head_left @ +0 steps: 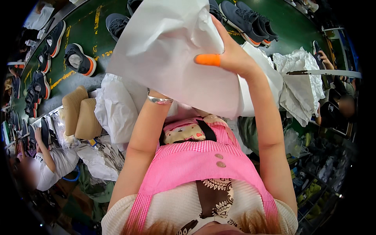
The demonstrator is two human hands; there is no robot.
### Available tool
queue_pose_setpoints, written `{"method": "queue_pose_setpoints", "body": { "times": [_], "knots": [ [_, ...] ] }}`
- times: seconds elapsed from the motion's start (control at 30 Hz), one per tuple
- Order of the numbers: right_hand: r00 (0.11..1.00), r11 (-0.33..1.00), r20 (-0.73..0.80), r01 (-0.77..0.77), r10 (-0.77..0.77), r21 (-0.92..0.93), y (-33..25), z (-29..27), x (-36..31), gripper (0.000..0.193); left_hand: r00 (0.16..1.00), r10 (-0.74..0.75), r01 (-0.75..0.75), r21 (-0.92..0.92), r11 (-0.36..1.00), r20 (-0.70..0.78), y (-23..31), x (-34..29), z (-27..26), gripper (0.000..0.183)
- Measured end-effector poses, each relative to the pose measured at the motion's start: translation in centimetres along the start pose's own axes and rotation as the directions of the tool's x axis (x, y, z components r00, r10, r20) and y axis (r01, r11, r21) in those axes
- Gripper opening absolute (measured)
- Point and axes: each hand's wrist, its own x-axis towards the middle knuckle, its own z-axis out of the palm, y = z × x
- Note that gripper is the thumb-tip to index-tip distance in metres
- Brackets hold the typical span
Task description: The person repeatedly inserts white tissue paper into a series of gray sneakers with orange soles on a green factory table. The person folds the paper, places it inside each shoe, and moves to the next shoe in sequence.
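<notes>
At left, a dark-grey shoe with an orange-and-white sole (80, 60) rests on the green bench (78, 33). My left hand is hidden behind the large white paper sheet (168, 51); its grip I cannot tell. My right hand (233, 56) grasps the sheet's right edge, thumb in front, seemingly to steady it. The sheet, at centre, looks thin and creased.

Against the right hand's (235, 56) fingers (220, 34) lies a thin, matt white paper sheet (168, 51), smooth but creased. A matt orange rubbery sleeve (208, 60) covers the thumb (226, 61). Right of the fingers, crumpled white paper (299, 84) looks rough; beyond them, dark grey lace-up shoes (241, 21) look like matt fabric. Below-left of them, a silver-coloured metal bracelet (158, 100) shines, glossy and smooth.
</notes>
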Motion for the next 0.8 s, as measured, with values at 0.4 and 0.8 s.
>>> {"method": "queue_pose_setpoints", "body": {
  "times": [0.4, 0.8],
  "knots": [
    [0.843, 0.960, -0.536, -0.110, -0.047, -0.258, 4.0, -0.4, -0.6, 0.115, 0.816, 0.564, -0.375, 0.627, 0.683, -0.127, 7.7, 0.3, -1.2, 0.025],
    [0.962, 0.943, -0.273, 0.101, -0.011, 0.316, 2.8, 2.0, -0.8, 0.084, 0.932, 0.312, -0.295, 0.116, 0.949, -0.183, 2.0, 1.7, 2.6, 0.048]
  ]
}}
